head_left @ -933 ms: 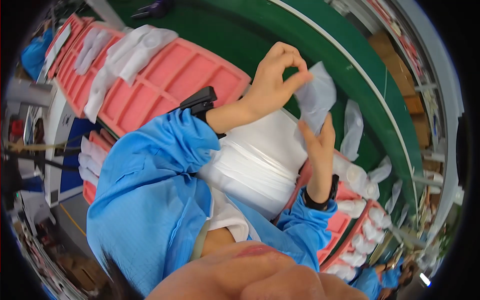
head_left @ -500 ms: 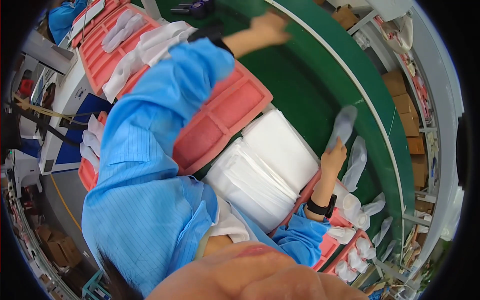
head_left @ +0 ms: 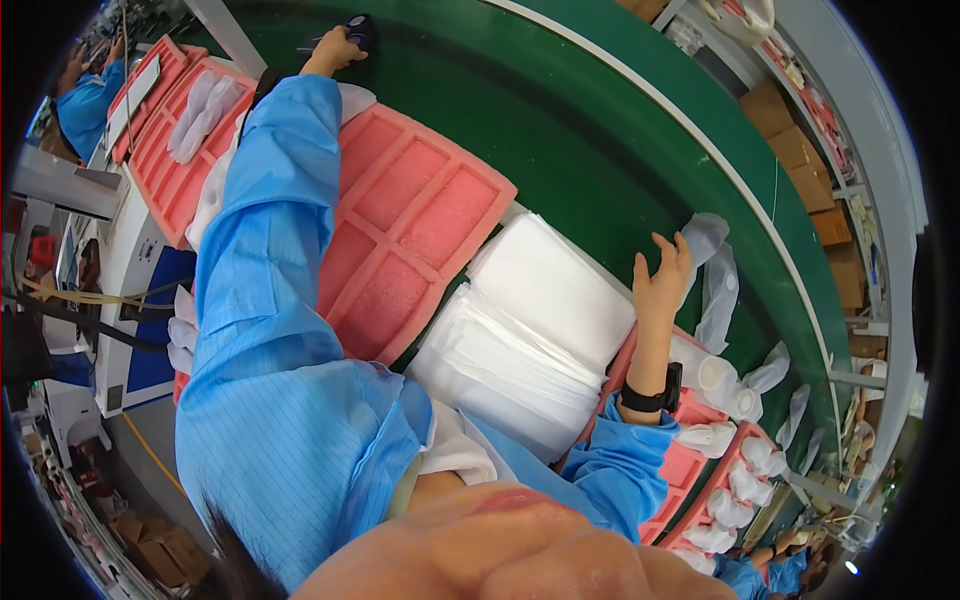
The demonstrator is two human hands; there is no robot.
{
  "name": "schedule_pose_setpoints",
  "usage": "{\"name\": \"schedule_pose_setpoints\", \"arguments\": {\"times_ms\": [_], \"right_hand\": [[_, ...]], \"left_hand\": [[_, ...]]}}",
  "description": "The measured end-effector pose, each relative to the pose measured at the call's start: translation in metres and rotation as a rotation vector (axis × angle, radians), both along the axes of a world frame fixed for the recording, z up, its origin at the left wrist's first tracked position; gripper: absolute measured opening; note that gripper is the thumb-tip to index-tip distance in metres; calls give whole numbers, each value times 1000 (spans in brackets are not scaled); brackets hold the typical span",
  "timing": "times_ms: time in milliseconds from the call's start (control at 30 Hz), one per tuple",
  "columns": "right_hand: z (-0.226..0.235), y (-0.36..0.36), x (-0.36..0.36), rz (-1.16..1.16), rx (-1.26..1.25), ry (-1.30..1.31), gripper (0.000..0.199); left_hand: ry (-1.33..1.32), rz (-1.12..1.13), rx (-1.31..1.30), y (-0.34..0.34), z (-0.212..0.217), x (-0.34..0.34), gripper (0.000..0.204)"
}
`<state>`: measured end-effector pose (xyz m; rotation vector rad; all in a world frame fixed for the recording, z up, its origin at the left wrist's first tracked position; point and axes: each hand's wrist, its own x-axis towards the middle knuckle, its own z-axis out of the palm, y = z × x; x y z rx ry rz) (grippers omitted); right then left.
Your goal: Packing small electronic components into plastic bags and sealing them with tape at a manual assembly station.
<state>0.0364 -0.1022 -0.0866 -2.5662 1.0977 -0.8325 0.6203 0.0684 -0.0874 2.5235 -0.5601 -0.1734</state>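
Note:
My left hand (head_left: 336, 50) reaches far out at the upper left, its fingers curled against a dark purple tool (head_left: 361, 30) with a rounded end. I cannot make out its kind. My right hand (head_left: 661, 283) is raised with fingers spread, holding nothing. Just beyond it, a thin translucent white-wrapped item (head_left: 707, 231) lies on the green work surface (head_left: 560, 150), partly behind the fingers. Another wrapped item (head_left: 717, 305) lies next to it. Between my arms are two stacks of white sheets, a far stack (head_left: 552, 282) and a near stack (head_left: 500, 365).
A pink compartment tray (head_left: 440, 215) sits beside my left arm; another pink tray (head_left: 190, 195) beyond it carries white-wrapped pieces (head_left: 205, 112). White rolls (head_left: 716, 375) and a pink tray of wrapped pieces (head_left: 735, 478) stand by my right wrist. A light rail (head_left: 690, 125) curves along the far side.
My left hand has swung left to the dark purple tool. My right hand has let go of the wrapped item and opened. The view has shifted slightly.

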Motion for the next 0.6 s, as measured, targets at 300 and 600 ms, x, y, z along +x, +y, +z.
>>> {"name": "schedule_pose_setpoints", "arguments": {"times_ms": [300, 600], "right_hand": [[21, 17, 15, 207, 45, -215, 51], [19, 16, 25, 184, 225, -272, 68]], "left_hand": [[374, -655, -107, -66, 46, -204, 86], [421, -972, -524, -82, 37, -405, 75]]}}
